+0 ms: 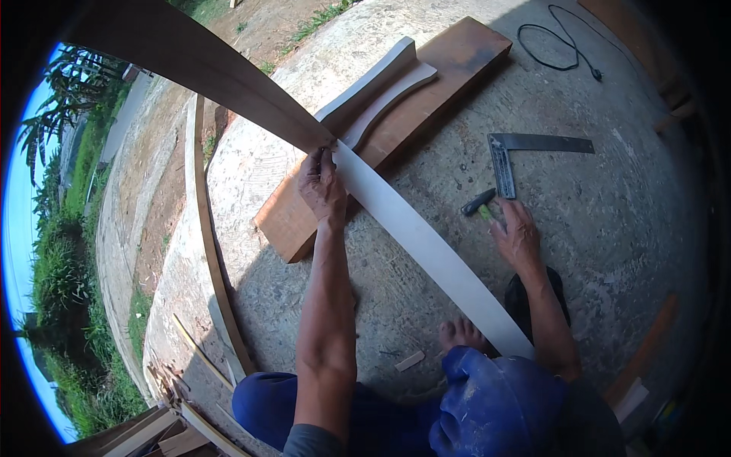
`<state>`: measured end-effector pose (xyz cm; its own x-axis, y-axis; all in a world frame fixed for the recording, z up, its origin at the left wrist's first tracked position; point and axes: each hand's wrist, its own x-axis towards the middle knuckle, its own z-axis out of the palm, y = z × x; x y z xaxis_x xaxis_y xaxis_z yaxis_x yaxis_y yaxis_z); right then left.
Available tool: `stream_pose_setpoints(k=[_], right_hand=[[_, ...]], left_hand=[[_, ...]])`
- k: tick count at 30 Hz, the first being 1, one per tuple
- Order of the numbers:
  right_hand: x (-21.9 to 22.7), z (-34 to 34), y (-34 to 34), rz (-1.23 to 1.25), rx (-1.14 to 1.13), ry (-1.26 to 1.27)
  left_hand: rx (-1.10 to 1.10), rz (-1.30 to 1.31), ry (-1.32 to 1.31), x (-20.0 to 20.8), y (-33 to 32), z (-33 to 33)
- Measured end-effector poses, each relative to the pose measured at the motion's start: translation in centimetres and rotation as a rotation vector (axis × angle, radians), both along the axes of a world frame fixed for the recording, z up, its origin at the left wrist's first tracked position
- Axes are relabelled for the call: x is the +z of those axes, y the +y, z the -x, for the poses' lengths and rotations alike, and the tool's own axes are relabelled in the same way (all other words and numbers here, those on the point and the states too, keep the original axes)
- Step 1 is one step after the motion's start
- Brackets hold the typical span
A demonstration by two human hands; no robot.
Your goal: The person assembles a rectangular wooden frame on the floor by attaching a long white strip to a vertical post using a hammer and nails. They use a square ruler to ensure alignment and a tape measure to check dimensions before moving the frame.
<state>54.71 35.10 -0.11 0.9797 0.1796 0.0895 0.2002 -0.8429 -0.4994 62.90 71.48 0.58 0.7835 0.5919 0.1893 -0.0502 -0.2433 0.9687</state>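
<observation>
My left hand (324, 185) is closed at the corner where a dark brown wooden board (221, 76) meets a long pale wooden board (430, 251). The brown one rises toward the upper left; the pale one slants down to my right leg. Low over the concrete, my right hand (519, 238) has its fingers curled round the green handle of a small hammer (480, 202) with a black head. Part of that handle is hidden under the fingers. Just beyond the fingertips lies a metal try square (504, 164).
Behind the corner, a thick reddish-brown plank (403, 126) carries curved wooden pieces (373, 80). A black cable (560, 65) with a plug lies at the far right. Long strips (204, 206) and scrap wood (171, 434) are on the left. My bare foot (461, 335) is beside the pale board.
</observation>
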Motion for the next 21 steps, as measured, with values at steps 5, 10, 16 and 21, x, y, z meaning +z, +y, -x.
stream_pose_setpoints(k=[5,10,16,21], right_hand=[[-2.9,1.1,-1.7,-0.011,0.009,0.143],[-4.2,1.3,-1.6,-0.222,-0.066,0.385],[-0.5,0.3,3.2,-0.499,0.038,0.19],[6.2,-2.0,9.0,-0.661,0.069,0.506]], left_hand=[[-0.01,-0.291,0.005,-1.5,0.8,-0.6],[-0.01,-0.373,0.027,-0.9,0.0,-0.3],[0.024,-0.341,-0.012,-1.2,-0.1,-0.3],[0.047,-0.417,0.006,-1.0,0.5,0.1]])
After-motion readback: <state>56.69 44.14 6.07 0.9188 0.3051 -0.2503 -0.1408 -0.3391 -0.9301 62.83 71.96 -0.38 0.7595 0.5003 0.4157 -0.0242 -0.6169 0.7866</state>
